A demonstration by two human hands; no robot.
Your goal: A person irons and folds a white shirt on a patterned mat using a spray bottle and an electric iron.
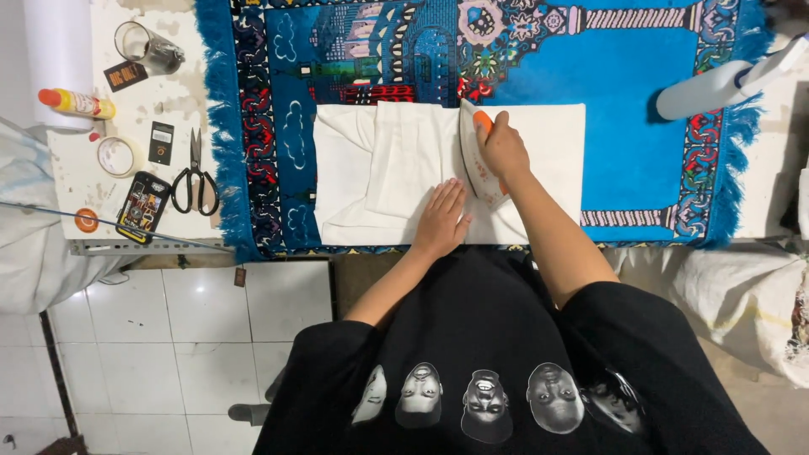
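A folded white cloth (379,168) lies on a blue patterned rug (624,76) that covers the table. My right hand (503,147) grips the orange handle of a white clothes iron (482,164), which rests on the cloth's middle. My left hand (441,221) lies flat, fingers together, pressing the cloth's near edge just left of the iron.
Left of the rug, on a worn white surface, lie black scissors (195,177), a phone (143,206), a tape roll (118,155), a glass jar (150,48) and an orange-capped bottle (77,103). A white spray bottle (725,84) lies at the rug's right. Sacks stand at both sides.
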